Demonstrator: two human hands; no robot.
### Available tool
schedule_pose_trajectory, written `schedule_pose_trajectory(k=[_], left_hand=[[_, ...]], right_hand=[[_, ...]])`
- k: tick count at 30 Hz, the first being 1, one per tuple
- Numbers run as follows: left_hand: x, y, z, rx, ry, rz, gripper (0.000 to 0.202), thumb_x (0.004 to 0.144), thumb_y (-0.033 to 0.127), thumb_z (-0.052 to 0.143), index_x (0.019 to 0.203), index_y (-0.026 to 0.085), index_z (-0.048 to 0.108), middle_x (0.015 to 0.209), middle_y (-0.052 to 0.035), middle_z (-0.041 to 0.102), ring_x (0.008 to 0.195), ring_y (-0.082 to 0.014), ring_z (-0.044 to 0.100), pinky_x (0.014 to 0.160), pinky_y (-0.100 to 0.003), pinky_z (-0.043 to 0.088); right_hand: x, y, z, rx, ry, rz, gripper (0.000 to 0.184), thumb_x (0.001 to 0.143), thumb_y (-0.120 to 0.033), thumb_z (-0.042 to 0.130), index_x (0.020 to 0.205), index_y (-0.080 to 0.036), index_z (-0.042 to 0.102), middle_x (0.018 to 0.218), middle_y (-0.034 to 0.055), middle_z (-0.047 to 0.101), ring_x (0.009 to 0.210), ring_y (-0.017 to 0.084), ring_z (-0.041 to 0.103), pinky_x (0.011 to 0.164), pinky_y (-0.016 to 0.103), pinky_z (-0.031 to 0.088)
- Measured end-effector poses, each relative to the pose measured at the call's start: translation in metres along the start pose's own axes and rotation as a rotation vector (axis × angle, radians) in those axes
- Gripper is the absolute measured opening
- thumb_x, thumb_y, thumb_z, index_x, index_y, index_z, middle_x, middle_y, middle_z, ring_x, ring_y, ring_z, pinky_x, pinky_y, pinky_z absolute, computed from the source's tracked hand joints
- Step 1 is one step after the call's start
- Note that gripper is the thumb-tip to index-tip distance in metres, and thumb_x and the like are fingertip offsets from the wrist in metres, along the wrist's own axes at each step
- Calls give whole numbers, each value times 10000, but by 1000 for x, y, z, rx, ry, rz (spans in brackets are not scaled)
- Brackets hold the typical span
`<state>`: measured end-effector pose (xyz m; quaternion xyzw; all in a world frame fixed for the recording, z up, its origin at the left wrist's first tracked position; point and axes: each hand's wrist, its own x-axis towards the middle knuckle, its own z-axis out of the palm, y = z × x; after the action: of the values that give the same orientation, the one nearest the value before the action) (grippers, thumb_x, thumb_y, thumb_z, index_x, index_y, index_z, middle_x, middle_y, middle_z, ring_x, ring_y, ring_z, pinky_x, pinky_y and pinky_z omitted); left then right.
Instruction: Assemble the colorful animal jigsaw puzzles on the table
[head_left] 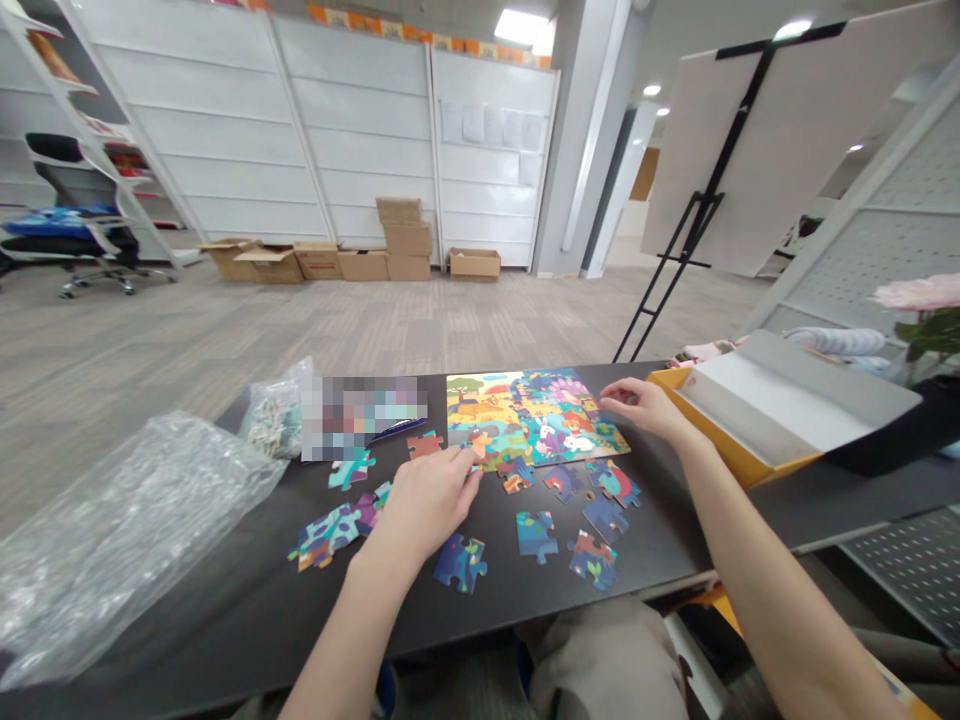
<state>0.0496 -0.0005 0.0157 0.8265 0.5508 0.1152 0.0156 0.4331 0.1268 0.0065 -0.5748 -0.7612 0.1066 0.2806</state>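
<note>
Bare forearms [780, 590] reach across black table [225, 620]; left hand [427, 503] pinching small orange cardboard jigsaw piece [477, 443]; right hand [645, 408] open, just beside colourful assembled jigsaw puzzle [536, 418].

On the table [480, 610], loose pieces [537, 535] lay before the puzzle [536, 418], with bubble wrap [127, 540] to the left and a box [724, 440] to the right.

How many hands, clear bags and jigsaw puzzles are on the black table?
Bare hands: 2, the left hand and the right hand
Clear plastic bags: 2, a crinkly bubble-wrap bag and a small bag
Colourful cardboard jigsaw puzzles: 1, the partly built jigsaw puzzle
Total: 5
</note>
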Motion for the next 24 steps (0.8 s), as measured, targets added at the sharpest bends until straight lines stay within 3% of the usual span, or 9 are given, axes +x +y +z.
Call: schedule_pose_trajectory(k=[3, 8, 10, 14, 20, 24], left_hand=[[1, 2, 0, -10, -3, -4, 192, 995, 270, 479, 1079, 235, 648, 1022, -48, 750, 960, -223, 722, 728, -285, 485], [-1, 2, -2, -31, 11, -9, 193, 997, 279, 475, 1076, 240, 647, 1016, -49, 746, 947, -230, 723, 727, -298, 493], [-3, 1, -3, -34, 12, -8, 182, 994, 279, 481, 1054, 239, 648, 1011, -47, 744, 937, -230, 723, 729, -299, 492], [-6, -2, -5, -42, 27, 4, 173, 992, 278, 490, 1044, 231, 649, 1009, -42, 746, 927, -222, 722, 750, -297, 492], [-9, -9, -10, -34, 3, -17, 193, 987, 291, 501, 1085, 231, 656, 993, -42, 755, 894, -233, 724, 724, -306, 499], [-8, -12, -13, -17, -49, -40, 172, 976, 286, 518, 1050, 228, 661, 1000, -47, 761, 909, -240, 726, 719, -300, 498]], right_hand=[[-18, -15, -8, -48, -9, -26, 406, 828, -566, 616, 893, -188, 751, 778, 80, 728, 681, 207, 621, 642, 320, 500], [-60, -43, -14, -151, -278, 19, 363, 840, -572, 627, 809, -228, 737, 731, 65, 733, 634, 205, 631, 584, 299, 474], [-73, -50, -13, -199, -313, 51, 332, 830, -560, 655, 829, -238, 737, 773, 69, 751, 672, 220, 658, 587, 300, 471], [-88, -53, -10, -230, -313, 39, 283, 803, -538, 701, 822, -258, 737, 820, 65, 759, 716, 234, 675, 610, 310, 475], [-88, -48, -15, -236, -289, 62, 309, 851, -541, 629, 817, -255, 739, 801, 71, 749, 703, 234, 666, 612, 323, 480], [-73, -72, -21, -209, -228, 7, 293, 835, -518, 648, 842, -243, 750, 793, 80, 748, 705, 235, 663, 613, 318, 486]])
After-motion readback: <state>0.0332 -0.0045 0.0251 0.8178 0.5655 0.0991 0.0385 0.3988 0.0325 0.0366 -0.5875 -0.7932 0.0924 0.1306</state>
